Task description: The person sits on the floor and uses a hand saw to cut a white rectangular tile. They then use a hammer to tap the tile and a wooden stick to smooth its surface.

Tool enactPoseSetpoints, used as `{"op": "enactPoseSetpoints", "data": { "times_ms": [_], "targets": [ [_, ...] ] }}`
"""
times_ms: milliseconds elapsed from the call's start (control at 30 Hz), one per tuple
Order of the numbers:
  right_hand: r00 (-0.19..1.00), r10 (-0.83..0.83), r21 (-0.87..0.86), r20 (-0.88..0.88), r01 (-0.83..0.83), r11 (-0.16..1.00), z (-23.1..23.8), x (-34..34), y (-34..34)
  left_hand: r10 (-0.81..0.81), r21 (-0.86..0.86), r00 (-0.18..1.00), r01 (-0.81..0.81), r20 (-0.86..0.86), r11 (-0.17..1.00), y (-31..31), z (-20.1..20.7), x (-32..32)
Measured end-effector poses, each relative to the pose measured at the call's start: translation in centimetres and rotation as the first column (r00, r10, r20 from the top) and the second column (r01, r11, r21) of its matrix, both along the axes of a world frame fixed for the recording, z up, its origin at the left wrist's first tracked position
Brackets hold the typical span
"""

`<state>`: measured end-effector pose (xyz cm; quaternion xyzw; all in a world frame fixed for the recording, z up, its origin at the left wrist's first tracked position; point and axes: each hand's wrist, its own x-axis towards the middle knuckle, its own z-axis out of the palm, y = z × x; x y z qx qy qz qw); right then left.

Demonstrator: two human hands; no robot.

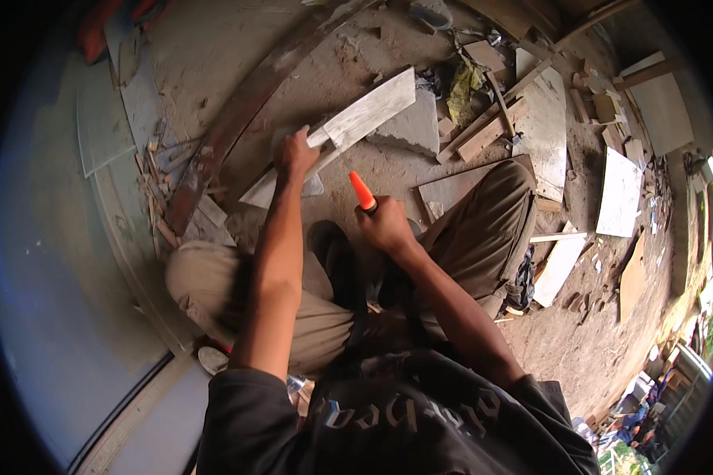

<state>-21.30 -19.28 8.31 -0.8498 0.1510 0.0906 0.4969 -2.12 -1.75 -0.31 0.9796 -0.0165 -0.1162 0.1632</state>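
Note:
My left hand [295, 153] reaches forward with its fingers closed at the near end of a pale, worn wooden board [372, 107]. That board slants up to the right, and a second narrow strip of wood [260, 190] shows beneath and beside the hand. Between my knees, my right hand [387, 225] is wrapped round an orange tapered tool [360, 190] with a dark ring. Its orange end points up and forward, apart from the board; the rest is hidden in my fist.
A grey stone slab [408, 127] lies behind the board. To the right are a hammer [509, 119], wood offcuts [483, 138] and a white panel [619, 192]. A long dark beam [238, 111] curves along the left, near a pale blue surface [71, 301].

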Motion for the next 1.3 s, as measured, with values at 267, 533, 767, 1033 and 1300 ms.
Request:
{"op": "enactPoseSetpoints", "data": {
  "times_ms": [267, 533, 767, 1033, 1300],
  "targets": [
    [0.998, 0.008, 0.071, -0.056, -0.004, 0.997, 4.2, -3.5, -0.8, -0.056, 0.014, 0.998, 0.056, 0.001, 0.998, 2.0, 0.9, 0.4],
    [0.997, -0.031, 0.094, 0.066, 0.025, 0.995, 3.6, -5.5, -1.7, -0.048, -0.016, 0.999, 0.049, 0.021, 0.999, 2.2, -0.5, 0.6],
    [0.983, 0.070, 0.066, -0.168, -0.060, 0.996, 3.4, -2.6, -1.5, -0.056, -0.014, 0.998, 0.057, 0.038, 0.998, 2.6, -0.9, -0.2],
    [0.993, -0.044, 0.109, -0.110, 0.056, 0.993, -0.2, -0.9, 0.0, -0.020, 0.058, 1.000, 0.020, 0.004, 0.998, 0.8, 1.0, -0.8],
    [0.989, -0.013, 0.080, -0.150, 0.026, 0.996, -0.1, -1.1, -1.5, -0.029, 0.077, 1.000, 0.029, -0.004, 0.997, -0.8, 2.4, -0.4]
  ]
}}
